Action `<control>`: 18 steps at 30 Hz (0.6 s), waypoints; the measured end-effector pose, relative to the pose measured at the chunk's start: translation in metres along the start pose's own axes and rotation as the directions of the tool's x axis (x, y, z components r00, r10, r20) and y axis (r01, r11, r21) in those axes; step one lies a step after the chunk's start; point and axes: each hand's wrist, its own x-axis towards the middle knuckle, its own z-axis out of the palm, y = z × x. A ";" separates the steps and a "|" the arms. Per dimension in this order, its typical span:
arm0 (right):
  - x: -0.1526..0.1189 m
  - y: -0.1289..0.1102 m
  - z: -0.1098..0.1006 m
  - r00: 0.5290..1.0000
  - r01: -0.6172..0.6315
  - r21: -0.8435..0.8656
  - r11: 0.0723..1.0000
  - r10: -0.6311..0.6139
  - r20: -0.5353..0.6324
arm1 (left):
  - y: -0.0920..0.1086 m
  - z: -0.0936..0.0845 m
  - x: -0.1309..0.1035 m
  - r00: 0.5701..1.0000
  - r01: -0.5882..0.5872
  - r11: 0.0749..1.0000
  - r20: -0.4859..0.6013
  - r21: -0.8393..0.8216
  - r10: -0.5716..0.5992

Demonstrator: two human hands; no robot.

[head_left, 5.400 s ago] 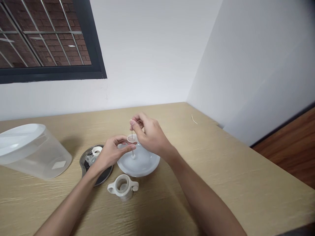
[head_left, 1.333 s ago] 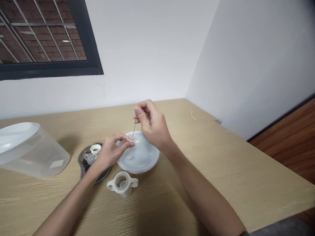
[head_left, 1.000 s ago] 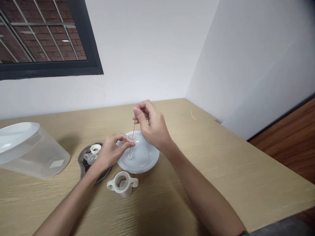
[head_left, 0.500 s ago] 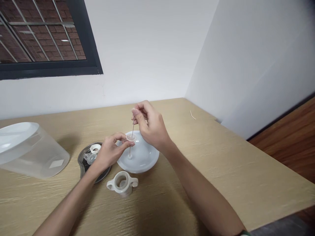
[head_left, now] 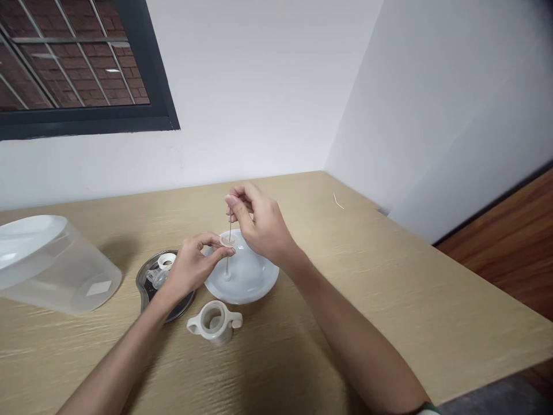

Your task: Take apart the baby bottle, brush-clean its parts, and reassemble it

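A pale wooden table (head_left: 389, 300) is set into a white-walled corner, a barred window up at the left. Nearest, a small two-handled white collar (head_left: 215, 323) is seen standing upright on the wood. Just beyond it, a white plate (head_left: 254, 282) and, to its left, a metal dish (head_left: 147, 282) with small clear parts in it. Over the plate, a small translucent disc (head_left: 227, 240) is pinched in the left hand (head_left: 190, 268), while a thin wire brush (head_left: 228, 227) is gripped between the fingertips of the right hand (head_left: 259, 225) and threaded down through the disc, its tip reaching toward the plate. A slip looks possible: the disc is tiny and only lightly pinched, so a hard push could pop it free. Far left, a lidded clear tub (head_left: 52, 265) lies tilted. Ample bare table is left to the right, well short of the edge.
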 end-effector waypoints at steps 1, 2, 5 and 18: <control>0.000 0.000 0.000 1.000 -0.002 0.001 1.000 0.002 0.002 | 0.000 0.000 0.000 1.000 0.000 1.000 0.000 0.003 0.000; 0.000 0.000 0.000 1.000 -0.003 0.001 1.000 0.003 0.003 | 0.000 0.000 0.000 1.000 0.002 1.000 -0.001 0.006 -0.002; 0.000 -0.001 0.000 1.000 -0.002 -0.008 1.000 0.003 0.012 | 0.000 0.000 0.000 1.000 0.012 1.000 -0.002 0.007 -0.012; -0.001 -0.001 0.001 0.998 -0.035 -0.037 0.999 0.037 0.054 | 0.002 -0.001 0.001 1.000 0.013 1.000 -0.005 -0.015 -0.013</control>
